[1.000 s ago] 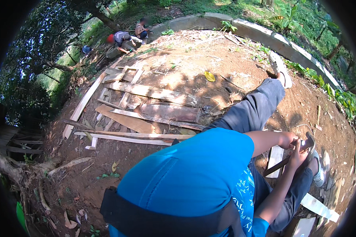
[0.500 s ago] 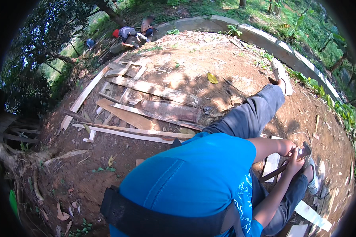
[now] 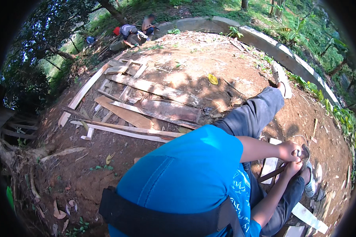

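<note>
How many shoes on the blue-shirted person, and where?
2. One shoe on the outstretched leg, toward the concrete wall; the other shoe on the bent leg, picture-right of the right hand. Neither is fully hidden.

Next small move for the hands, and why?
I'd probably slide the right hand down the dark shaft of the hammer-like tool, with the left hand steadying the head end. Both hands are bunched near the curved head, while the lower shaft, over a pale board, is ungripped; spreading the hands should steady it.
</note>
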Tool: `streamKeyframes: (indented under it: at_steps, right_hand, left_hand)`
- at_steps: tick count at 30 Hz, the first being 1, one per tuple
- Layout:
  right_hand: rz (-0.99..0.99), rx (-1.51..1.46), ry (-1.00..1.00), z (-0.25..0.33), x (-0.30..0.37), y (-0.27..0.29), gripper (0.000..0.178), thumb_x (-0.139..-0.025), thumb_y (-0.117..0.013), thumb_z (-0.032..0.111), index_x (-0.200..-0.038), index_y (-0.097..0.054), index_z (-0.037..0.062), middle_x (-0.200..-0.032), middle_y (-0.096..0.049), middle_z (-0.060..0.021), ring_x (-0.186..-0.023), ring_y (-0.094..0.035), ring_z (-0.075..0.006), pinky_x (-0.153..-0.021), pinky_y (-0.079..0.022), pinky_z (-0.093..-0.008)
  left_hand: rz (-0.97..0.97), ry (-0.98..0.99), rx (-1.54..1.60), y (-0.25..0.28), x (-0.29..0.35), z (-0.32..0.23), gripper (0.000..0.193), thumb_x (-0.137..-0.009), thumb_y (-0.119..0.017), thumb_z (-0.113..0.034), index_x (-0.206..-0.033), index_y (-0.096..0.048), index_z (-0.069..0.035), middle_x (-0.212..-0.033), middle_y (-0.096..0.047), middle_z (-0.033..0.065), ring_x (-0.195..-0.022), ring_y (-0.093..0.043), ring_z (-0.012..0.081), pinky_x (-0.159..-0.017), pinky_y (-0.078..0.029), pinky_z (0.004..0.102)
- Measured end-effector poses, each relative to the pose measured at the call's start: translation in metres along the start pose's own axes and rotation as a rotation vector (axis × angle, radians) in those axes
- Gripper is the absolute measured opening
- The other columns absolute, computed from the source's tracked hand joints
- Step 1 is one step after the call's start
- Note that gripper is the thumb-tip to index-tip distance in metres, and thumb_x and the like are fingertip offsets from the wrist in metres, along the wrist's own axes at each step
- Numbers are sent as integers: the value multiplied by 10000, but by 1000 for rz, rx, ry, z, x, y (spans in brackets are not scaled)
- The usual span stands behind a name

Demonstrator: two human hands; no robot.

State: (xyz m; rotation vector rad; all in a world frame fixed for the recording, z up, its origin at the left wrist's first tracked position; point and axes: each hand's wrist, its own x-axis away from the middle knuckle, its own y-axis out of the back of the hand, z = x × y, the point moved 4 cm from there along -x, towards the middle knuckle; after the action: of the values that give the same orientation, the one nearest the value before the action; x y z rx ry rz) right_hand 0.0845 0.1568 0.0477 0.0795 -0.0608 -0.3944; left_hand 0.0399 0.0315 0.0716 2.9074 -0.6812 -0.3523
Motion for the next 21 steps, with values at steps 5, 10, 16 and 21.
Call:
streamKeyframes:
  at_steps: [5,10,16,21]
  right_hand:
    - [5,-65,36,-10,2,-4,244,-918,-705,147,-1098,-574,48,-771,-574,28,-543,-478,-42,-462,-334,-213]
    - [10,277,102,-25,-5,27,328,-921,-688,121,-1192,-538,14,-851,-612,11,-585,-530,-45,-498,-410,-198]
    - [-3,335,-56,42,11,51,315,-1009,-583,247,-1237,-518,39,-797,-590,-12,-515,-501,-64,-433,-389,-207]
    - [77,349,114,103,37,43,291,-1039,-524,227,-1262,-498,42,-906,-636,-39,-526,-500,-62,-462,-426,-203]
  left_hand:
    - [1,45,-10,-1,1,9,351,-764,-693,-295,-1012,-683,-47,-929,-710,181,-895,-701,338,-807,-539,406]
    - [31,-40,-60,13,2,13,317,-824,-673,-287,-1063,-678,-78,-941,-707,173,-895,-684,367,-798,-527,436]
    - [116,-56,-136,19,-2,15,326,-838,-689,-301,-1110,-645,-128,-918,-702,154,-879,-685,359,-794,-519,458]
    - [225,-69,-261,4,-12,21,278,-861,-685,-303,-1094,-648,-155,-915,-703,141,-877,-685,346,-774,-523,455]
